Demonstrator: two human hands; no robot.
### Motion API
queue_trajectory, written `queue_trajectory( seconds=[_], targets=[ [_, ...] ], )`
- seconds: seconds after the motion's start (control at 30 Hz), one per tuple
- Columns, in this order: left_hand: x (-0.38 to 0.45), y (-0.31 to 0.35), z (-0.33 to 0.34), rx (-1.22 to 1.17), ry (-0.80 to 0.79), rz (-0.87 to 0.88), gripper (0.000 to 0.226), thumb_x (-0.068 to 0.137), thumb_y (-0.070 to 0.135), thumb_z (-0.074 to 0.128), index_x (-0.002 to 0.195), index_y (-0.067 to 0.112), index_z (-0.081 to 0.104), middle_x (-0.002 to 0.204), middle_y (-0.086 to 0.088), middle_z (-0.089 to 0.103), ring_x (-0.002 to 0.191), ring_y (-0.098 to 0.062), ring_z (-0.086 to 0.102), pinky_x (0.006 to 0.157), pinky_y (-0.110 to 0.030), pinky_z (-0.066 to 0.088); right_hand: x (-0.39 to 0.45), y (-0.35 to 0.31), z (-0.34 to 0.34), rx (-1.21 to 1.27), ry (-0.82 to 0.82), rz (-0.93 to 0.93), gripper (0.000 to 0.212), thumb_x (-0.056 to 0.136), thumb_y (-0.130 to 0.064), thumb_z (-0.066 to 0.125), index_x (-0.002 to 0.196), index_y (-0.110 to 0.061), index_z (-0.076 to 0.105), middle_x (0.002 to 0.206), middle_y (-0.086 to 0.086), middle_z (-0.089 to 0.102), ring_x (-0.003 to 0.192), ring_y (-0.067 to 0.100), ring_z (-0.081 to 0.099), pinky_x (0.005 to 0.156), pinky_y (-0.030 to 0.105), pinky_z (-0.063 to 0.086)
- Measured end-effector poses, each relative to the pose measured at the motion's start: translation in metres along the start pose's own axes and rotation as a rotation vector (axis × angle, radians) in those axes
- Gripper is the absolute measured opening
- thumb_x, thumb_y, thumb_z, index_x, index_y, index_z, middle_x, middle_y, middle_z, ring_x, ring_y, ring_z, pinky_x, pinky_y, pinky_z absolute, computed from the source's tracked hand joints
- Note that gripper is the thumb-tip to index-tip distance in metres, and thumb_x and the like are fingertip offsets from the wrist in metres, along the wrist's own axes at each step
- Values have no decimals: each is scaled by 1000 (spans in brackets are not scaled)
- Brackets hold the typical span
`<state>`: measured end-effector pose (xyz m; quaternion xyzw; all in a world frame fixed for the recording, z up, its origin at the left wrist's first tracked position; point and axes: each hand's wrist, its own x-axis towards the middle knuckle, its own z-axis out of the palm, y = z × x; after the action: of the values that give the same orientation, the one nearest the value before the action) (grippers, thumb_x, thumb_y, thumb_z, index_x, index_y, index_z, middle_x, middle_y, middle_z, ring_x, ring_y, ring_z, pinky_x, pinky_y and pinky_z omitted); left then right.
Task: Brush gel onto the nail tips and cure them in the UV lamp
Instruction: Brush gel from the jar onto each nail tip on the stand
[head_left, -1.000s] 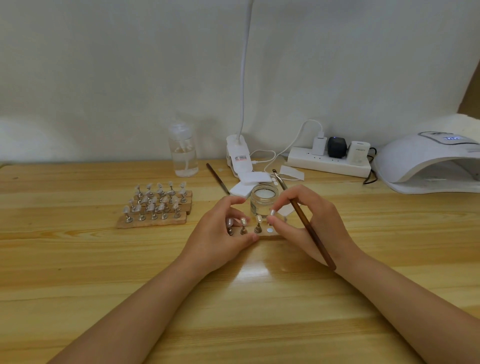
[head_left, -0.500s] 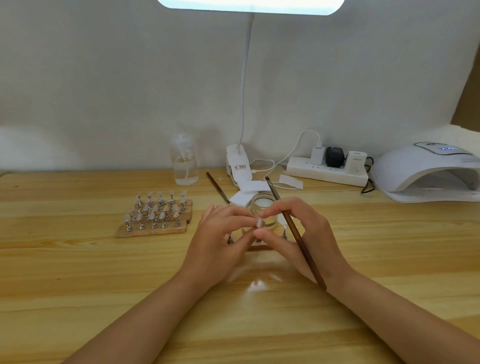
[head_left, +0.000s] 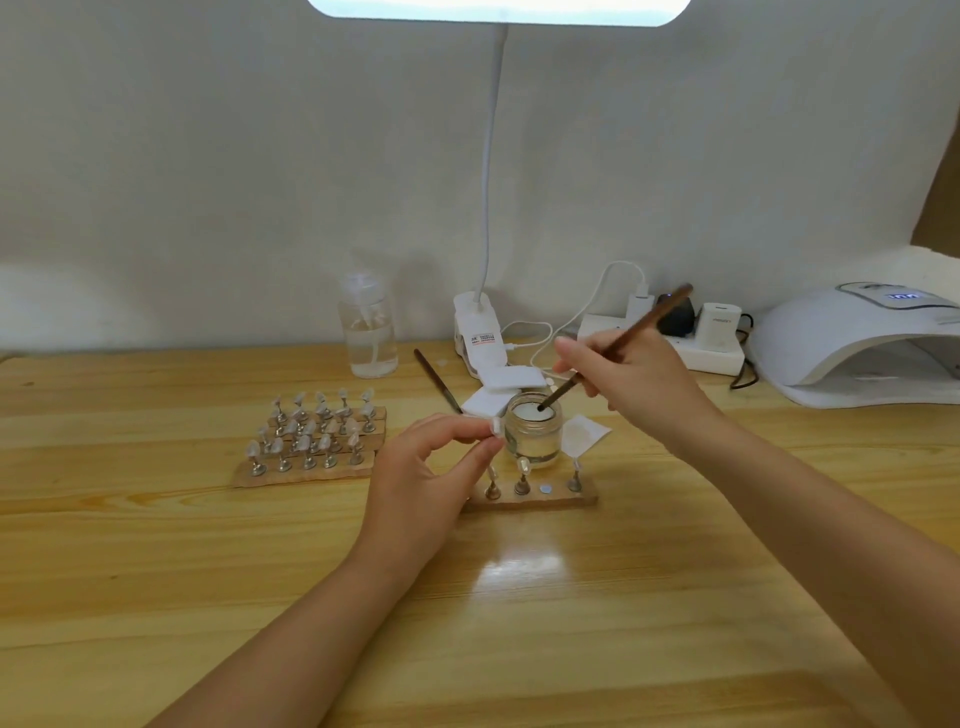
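At the far left of the wooden table (head_left: 156, 571) we have a block of stands (head_left: 311, 441) crowded with nail tips on metal pegs, sitting well apart from our hands; whether those tips are already coated we cannot tell, as they are too small to read. Behind them, near the wall, stands a clear pump bottle (head_left: 368, 332). Moving right, our left hand (head_left: 426, 473) has its thumb and forefinger closed on a single nail tip (head_left: 496, 427), held up just beside the near-left side of the glass jar (head_left: 533, 434); the other fingers curl loosely below. Just near of the jar lies the small working strip (head_left: 530, 499), with a few pegs standing on it and one bare round spot, which we judge to be where the pinched tip came from. A spare brush (head_left: 436, 379) lies on the table behind the jar, beside some white pads (head_left: 511, 382) and the clip base of the desk lamp (head_left: 480, 332). Further right, our right hand (head_left: 623, 374) grips the brush (head_left: 618, 348) like a pen, its head dipped into the mouth of the jar. The two hands are apart, either side of the jar. At the far right sits the UV lamp (head_left: 857, 353), its display lit, its opening showing nothing we can make out inside. We judge that we are loading gel, so this tip is not yet brushed; painting it, reseating it, doing the remaining pegs on the strip and curing in the lamp all look left to do.
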<state>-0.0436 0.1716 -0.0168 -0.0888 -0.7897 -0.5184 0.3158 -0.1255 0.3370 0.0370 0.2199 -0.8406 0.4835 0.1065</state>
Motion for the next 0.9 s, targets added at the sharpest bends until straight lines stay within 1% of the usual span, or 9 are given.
queue_trajectory(
  seconds=[0.07,0.1,0.27,0.33,0.4,0.47,0.6,0.77,0.9],
  targets=[
    [0,0,0,-4,-4,16,24,72,8,71,75,31,66,72,24,66,81,8,60,77,-3,40,9,0,3,-91,-46,12,27,86,-33,62,62,-23,57,49,-10,57,48,-10,53,48,5,37],
    [0,0,0,-4,-5,21,24,72,8,71,75,31,66,72,23,66,81,8,60,77,-3,40,12,0,5,-128,-57,15,30,85,-34,64,60,-21,54,49,-9,58,49,-8,54,49,5,38],
    [0,-1,0,-4,-8,33,24,72,6,71,76,30,67,76,17,66,80,7,60,77,-4,40,18,0,15,-263,-92,-2,33,84,-37,64,58,-18,54,52,-5,58,61,7,58,63,22,45],
    [0,-2,1,-4,-17,39,23,73,7,71,76,30,67,76,16,66,80,5,61,77,-6,41,17,1,18,-304,-122,7,31,83,-37,64,61,-18,52,54,-4,58,60,9,58,63,24,46],
    [0,-2,1,-6,-17,39,23,72,7,72,76,30,67,75,18,66,81,5,61,78,-6,41,16,2,19,-322,-137,13,31,83,-37,64,62,-19,50,54,-5,57,58,7,57,60,23,44],
    [0,-2,1,-7,-17,36,24,72,8,72,75,31,66,74,20,66,81,6,61,78,-5,41,16,1,17,-296,-105,9,31,84,-36,64,61,-20,51,52,-7,56,55,3,55,57,20,41],
    [0,-2,1,0,-20,30,25,73,8,71,75,32,66,75,18,66,81,5,61,77,-5,40,17,3,6,-113,25,46,31,85,-31,64,59,-19,51,45,-8,55,44,-7,51,56,20,37],
    [0,0,0,2,-30,20,26,73,7,71,76,32,66,76,18,66,81,5,61,77,-5,41,14,9,-5,5,88,134,31,86,-25,64,59,-17,50,40,-8,53,38,-6,48,53,21,36],
    [0,1,0,10,-28,28,25,73,6,71,76,30,66,78,17,66,82,6,60,77,-4,40,14,11,-9,41,114,169,29,86,-23,63,60,-17,51,38,-8,53,35,-6,46,51,20,33]
  ],
)
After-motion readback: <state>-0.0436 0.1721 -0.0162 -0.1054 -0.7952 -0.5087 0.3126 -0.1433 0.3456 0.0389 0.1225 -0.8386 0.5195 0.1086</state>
